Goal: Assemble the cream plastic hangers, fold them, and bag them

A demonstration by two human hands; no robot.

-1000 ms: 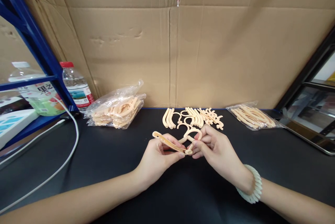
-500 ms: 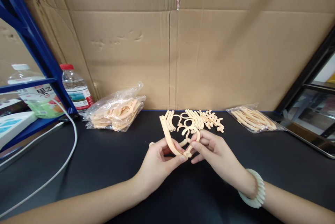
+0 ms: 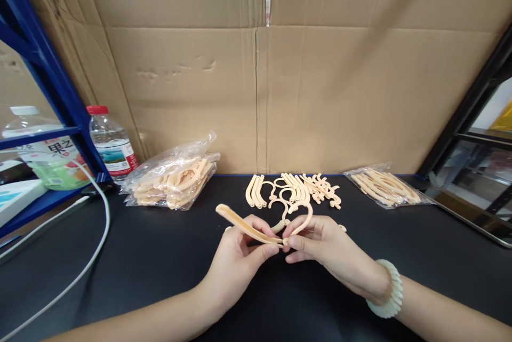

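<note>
Low over the black table, my left hand (image 3: 244, 262) is closed on a curved beige plastic hanger arm (image 3: 245, 226), which slants up to the left. My right hand (image 3: 320, 240) pinches a beige hanger hook (image 3: 307, 219), its curl standing upward. The hook's base and the inner end of the arm meet between my fingertips; whether they are joined I cannot tell. Behind my hands lies a partly hidden hanger piece (image 3: 285, 213). Farther back are loose hanger arms (image 3: 256, 191), ring-shaped hooks (image 3: 281, 192) and small S-shaped pieces (image 3: 322, 188).
A clear bag of beige parts (image 3: 172, 182) lies at the back left, another bag (image 3: 384, 184) at the back right. A red-capped water bottle (image 3: 112, 142) stands by the blue rack (image 3: 60, 80). A white cable (image 3: 104, 235) loops across the left side. Cardboard (image 3: 192, 91) forms the back wall.
The hanger arm in my left hand has tipped from nearly upright to a low slant toward the left. The hook has turned slightly and stays in my right hand. The view has shifted slightly.
</note>
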